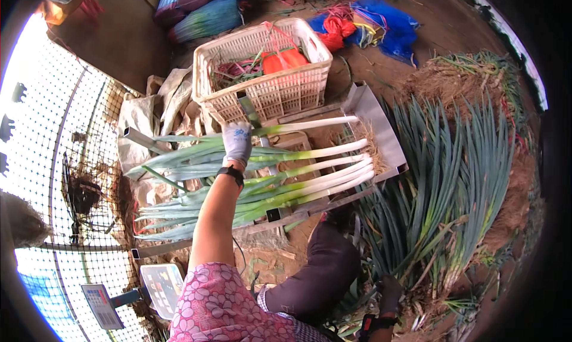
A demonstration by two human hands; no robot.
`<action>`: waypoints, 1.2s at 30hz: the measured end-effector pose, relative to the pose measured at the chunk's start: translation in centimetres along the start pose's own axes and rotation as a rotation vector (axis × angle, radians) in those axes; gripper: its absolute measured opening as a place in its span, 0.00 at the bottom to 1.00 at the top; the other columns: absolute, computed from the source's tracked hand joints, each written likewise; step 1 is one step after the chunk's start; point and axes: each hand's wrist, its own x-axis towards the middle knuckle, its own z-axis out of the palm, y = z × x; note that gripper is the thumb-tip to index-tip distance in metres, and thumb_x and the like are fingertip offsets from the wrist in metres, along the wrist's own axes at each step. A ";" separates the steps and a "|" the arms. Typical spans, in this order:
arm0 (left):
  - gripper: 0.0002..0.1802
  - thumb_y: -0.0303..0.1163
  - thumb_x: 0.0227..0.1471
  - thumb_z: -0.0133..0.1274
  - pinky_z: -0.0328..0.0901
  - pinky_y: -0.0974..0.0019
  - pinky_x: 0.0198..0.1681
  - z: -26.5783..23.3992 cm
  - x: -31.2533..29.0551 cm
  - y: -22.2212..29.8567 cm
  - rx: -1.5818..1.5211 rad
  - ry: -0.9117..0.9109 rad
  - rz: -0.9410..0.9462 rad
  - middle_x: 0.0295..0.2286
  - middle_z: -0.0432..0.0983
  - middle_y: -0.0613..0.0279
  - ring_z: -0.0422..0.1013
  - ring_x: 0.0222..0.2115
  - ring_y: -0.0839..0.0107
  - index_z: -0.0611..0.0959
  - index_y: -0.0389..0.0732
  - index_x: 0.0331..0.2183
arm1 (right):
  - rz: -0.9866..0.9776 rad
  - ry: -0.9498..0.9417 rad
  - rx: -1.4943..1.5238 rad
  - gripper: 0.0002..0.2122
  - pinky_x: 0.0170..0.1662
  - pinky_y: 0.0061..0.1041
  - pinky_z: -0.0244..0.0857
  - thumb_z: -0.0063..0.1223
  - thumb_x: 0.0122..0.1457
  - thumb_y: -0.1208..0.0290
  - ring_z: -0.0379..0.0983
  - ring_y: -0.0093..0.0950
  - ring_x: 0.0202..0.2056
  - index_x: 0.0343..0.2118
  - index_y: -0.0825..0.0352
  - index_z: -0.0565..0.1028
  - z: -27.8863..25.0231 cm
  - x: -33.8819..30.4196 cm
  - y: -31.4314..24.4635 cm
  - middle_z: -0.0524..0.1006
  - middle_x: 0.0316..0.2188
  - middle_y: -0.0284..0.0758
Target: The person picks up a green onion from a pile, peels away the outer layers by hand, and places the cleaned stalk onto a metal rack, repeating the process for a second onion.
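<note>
A: Where are the hands?

B: The left hand in a pale grey glove with blue print [237, 140] is resting over the leaves of the long green onions with white stems [322, 184], which are lying across a silver metal rack [381, 127]. Its fingers are curling down out of view, so I can't tell how far open it is or whether it is gripping anything. The right hand in a dark glove [390, 293] is sitting low beside a thick heap of dark green onions [441, 181]; shade is hiding its fingers, so I can't tell its state either.

A: What could be going wrong from here?

B: The leaves are fanning loosely, so a hard sideways pull could be snagging them on the rack's square tube ends and tearing them. The uppermost stem is lying apart from the others, so an uneven pull could be skewing it further.

A: And room for moving?

B: A cream plastic slatted crate [280, 100] is crowding the far rail near the left hand. The rack's upright plate is closing off the root end, and a dark-trousered knee [322, 270] is filling the near side. Above the white stems, nothing is blocking the way.
</note>
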 end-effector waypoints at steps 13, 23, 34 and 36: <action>0.08 0.34 0.47 0.49 0.66 0.54 0.27 3.0 -3.2 4.9 -0.322 -0.221 0.325 0.23 0.77 0.54 0.74 0.25 0.54 0.80 0.43 0.29 | -0.073 -0.280 -0.151 0.09 0.32 0.20 0.65 0.50 0.56 0.71 0.71 0.21 0.28 0.37 0.70 0.77 3.3 -1.8 0.6 0.77 0.30 0.33; 0.22 0.26 0.41 0.52 0.64 0.56 0.30 -25.7 -3.6 7.2 -0.855 0.169 0.581 0.25 0.70 0.51 0.69 0.27 0.53 0.78 0.39 0.43 | -1.428 0.175 -0.407 0.14 0.48 0.32 0.65 0.55 0.47 0.83 0.70 0.39 0.44 0.39 0.68 0.75 4.4 -15.4 -24.9 0.72 0.45 0.41; 0.14 0.21 0.43 0.58 0.64 0.69 0.36 -36.1 -14.0 22.3 -1.678 0.388 0.525 0.28 0.74 0.62 0.70 0.28 0.69 0.77 0.40 0.36 | -1.045 0.342 -0.419 0.18 0.34 0.34 0.67 0.62 0.44 0.66 0.73 0.45 0.32 0.37 0.70 0.74 -2.7 -15.9 -22.4 0.76 0.27 0.47; 0.18 0.33 0.48 0.60 0.63 0.74 0.30 -34.3 -14.5 25.7 -2.250 -0.429 0.350 0.29 0.73 0.66 0.68 0.28 0.78 0.75 0.36 0.40 | -1.017 0.355 -0.252 0.17 0.33 0.33 0.66 0.61 0.45 0.68 0.73 0.45 0.32 0.36 0.73 0.73 -2.6 -15.3 -19.9 0.75 0.29 0.49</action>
